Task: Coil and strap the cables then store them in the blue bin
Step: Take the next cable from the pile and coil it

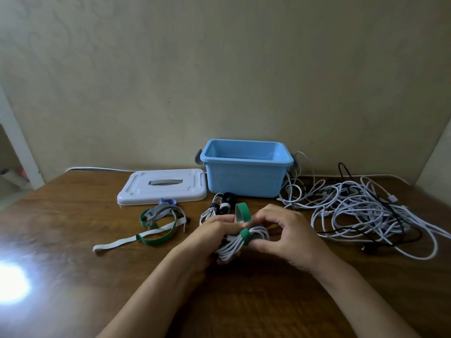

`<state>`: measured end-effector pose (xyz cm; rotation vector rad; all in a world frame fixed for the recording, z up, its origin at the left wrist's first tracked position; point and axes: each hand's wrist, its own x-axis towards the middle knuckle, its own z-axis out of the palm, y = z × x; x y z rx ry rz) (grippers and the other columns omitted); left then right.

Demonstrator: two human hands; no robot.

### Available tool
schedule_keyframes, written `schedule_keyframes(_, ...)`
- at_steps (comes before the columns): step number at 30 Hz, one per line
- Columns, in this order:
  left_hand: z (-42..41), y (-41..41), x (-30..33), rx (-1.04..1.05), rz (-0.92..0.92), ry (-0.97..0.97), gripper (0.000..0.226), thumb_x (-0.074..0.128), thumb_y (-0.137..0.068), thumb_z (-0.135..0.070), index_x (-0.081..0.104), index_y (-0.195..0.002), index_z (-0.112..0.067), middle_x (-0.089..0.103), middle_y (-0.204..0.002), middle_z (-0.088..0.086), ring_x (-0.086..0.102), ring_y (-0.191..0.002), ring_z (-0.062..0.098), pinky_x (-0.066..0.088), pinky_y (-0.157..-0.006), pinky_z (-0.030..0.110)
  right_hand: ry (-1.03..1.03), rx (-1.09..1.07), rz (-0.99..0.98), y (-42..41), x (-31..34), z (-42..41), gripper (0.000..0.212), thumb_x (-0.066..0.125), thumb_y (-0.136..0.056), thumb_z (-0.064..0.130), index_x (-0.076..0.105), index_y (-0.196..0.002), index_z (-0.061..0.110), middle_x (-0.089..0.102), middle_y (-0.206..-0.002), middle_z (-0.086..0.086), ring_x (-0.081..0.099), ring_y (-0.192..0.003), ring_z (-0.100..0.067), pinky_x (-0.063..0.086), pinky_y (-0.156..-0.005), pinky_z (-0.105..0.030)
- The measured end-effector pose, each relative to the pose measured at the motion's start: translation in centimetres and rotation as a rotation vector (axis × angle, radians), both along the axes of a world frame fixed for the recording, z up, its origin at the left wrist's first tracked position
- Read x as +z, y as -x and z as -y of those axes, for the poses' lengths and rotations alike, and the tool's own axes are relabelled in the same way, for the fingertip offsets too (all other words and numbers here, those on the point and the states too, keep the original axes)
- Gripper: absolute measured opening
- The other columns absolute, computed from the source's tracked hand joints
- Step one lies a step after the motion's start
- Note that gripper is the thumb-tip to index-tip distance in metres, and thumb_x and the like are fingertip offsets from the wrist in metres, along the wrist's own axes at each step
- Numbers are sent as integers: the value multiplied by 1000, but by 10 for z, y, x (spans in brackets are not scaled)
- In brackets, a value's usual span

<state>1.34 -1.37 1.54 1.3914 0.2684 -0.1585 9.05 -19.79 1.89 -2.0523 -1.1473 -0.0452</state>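
Slack is the risk: left hand (214, 234) fingers grip the white coil (234, 245), right hand (280, 230) fingers pinch the green strap (244, 236) around it, whose free tail above them could unwind.

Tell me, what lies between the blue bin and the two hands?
In the head view, already strapped cable coils, white and black, lie between the blue bin and the hands.

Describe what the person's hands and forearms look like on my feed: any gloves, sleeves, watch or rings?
Both are bare. The left hand and right hand wear no gloves, and no rings show. Both forearms are uncovered to the frame's bottom edge: no sleeves, watch or wristband in view.
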Motion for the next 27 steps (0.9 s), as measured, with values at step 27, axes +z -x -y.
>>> schedule_keyframes(27, 10, -7, -10, 211, 351, -626, 11, 69, -93, -26, 78, -86, -22, 73, -83, -8, 68, -81, 3, 55, -71, 22, 76, -202, -164, 1, -1, -4, 21, 89, -73, 39, 74, -86, 33, 71, -81, 17, 63, -78, 4, 43, -62, -13)
